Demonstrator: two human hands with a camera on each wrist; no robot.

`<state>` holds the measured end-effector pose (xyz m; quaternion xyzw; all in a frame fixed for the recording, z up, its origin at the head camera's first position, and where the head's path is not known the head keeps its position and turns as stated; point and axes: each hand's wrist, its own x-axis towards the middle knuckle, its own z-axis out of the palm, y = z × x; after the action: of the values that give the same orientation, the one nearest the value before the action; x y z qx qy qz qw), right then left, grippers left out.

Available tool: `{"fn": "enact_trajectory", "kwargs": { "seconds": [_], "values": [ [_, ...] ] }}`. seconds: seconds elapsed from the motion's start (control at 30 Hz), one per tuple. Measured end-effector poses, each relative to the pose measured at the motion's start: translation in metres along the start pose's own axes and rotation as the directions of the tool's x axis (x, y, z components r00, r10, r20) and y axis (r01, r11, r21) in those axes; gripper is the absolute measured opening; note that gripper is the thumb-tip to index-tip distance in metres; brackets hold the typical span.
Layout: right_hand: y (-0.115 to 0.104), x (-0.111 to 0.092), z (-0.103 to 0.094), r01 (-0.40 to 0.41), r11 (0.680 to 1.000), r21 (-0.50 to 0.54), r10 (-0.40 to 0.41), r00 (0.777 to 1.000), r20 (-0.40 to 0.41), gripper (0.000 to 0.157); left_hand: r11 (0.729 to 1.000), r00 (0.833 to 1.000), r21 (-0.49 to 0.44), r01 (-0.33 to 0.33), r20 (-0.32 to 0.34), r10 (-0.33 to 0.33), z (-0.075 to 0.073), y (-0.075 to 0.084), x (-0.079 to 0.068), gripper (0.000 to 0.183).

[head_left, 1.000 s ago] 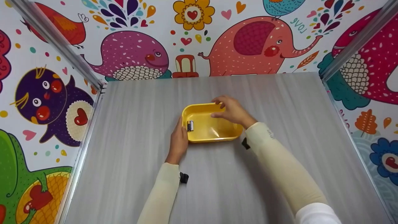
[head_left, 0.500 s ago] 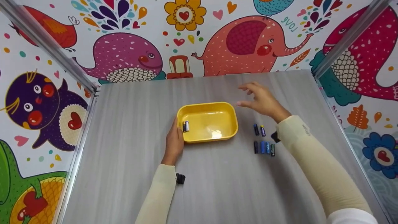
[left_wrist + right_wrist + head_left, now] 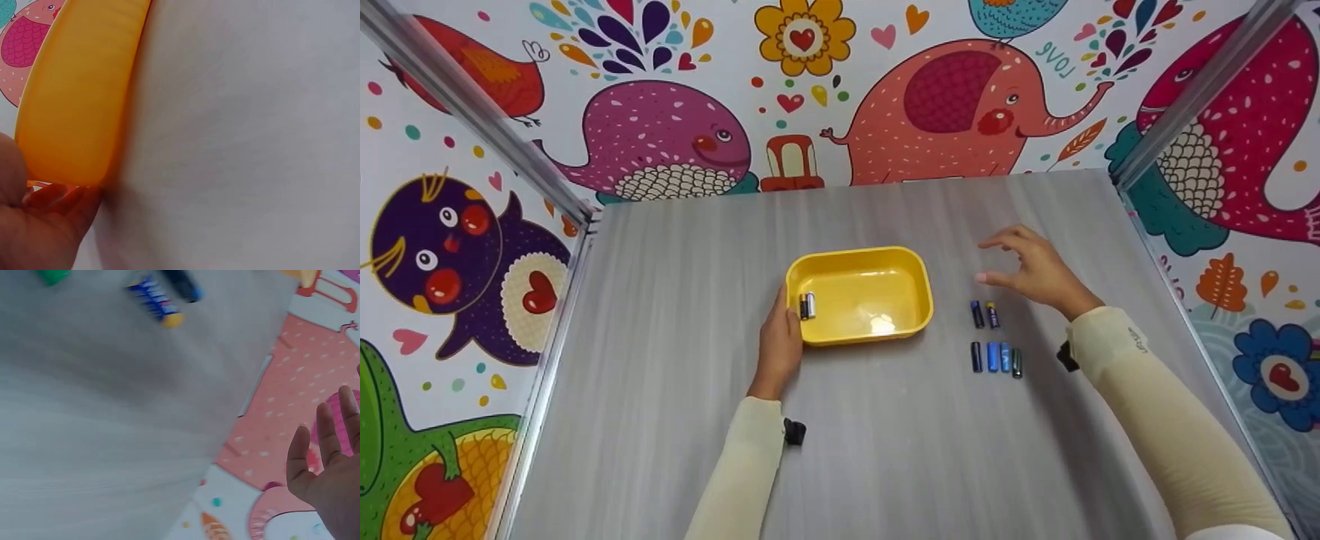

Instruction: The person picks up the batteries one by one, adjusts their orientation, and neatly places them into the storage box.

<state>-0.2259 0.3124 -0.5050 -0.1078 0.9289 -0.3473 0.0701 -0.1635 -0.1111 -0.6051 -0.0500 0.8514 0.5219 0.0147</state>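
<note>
A yellow plastic tub point(image 3: 859, 341) stands on the table. Two small batteries point(image 3: 808, 306) lie side by side inside it, against its left end. My left hand point(image 3: 778, 349) holds that end, thumb by the rim; in the left wrist view the fingers point(image 3: 84, 211) reach round the tub's lower corner. My right hand point(image 3: 1039, 270) hovers right of the tub with thumb and fingers spread and nothing between them. Just below it on the table lie a dark battery point(image 3: 977, 314) and a yellow-tipped battery point(image 3: 993, 316).
Nearer the front is a row of several batteries, among them a black one point(image 3: 976, 357), a blue one point(image 3: 993, 357) and a green-topped one point(image 3: 1017, 363). Cartoon-printed walls with metal posts point(image 3: 1207, 94) border the grey table point(image 3: 885, 450).
My right hand has moved from over the tub out to the right, then lower towards the batteries, uncovering them. My left hand stays at the tub; the view has shifted slightly.
</note>
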Motion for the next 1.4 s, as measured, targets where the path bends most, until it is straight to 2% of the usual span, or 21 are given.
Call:
{"fn": "enact_trajectory", "kwargs": {
  "seconds": [0.3,0.5,0.67,1.07,1.4],
  "values": [
    [0.044,-0.021,0.019,-0.028,0.999,0.03,0.027,0.999,0.038,0.072,1.0,1.0,-0.003,0.006,0.004,-0.006,0.001,-0.001,0.0,0.056],
    [0.059,-0.03,0.035,-0.043,0.999,0.027,0.042,0.998,0.049,0.065,1.0,1.0,0.012,-0.011,-0.003,0.011,0.001,-0.001,-0.001,0.055],
    [0.068,-0.036,0.047,-0.041,0.998,0.051,0.037,0.996,0.076,0.068,0.999,1.0,0.031,-0.022,-0.008,0.023,0.001,0.0,0.0,0.056],
    [0.08,-0.037,0.057,-0.024,1.0,-0.007,0.024,0.997,0.072,0.073,1.0,1.0,0.007,-0.002,0.004,0.002,0.001,0.0,0.002,0.057],
    [0.085,-0.038,0.062,-0.091,0.996,-0.006,0.091,0.992,0.091,0.07,1.0,1.0,0.006,-0.002,-0.001,0.002,0.001,-0.002,0.0,0.056]
  ]
}}
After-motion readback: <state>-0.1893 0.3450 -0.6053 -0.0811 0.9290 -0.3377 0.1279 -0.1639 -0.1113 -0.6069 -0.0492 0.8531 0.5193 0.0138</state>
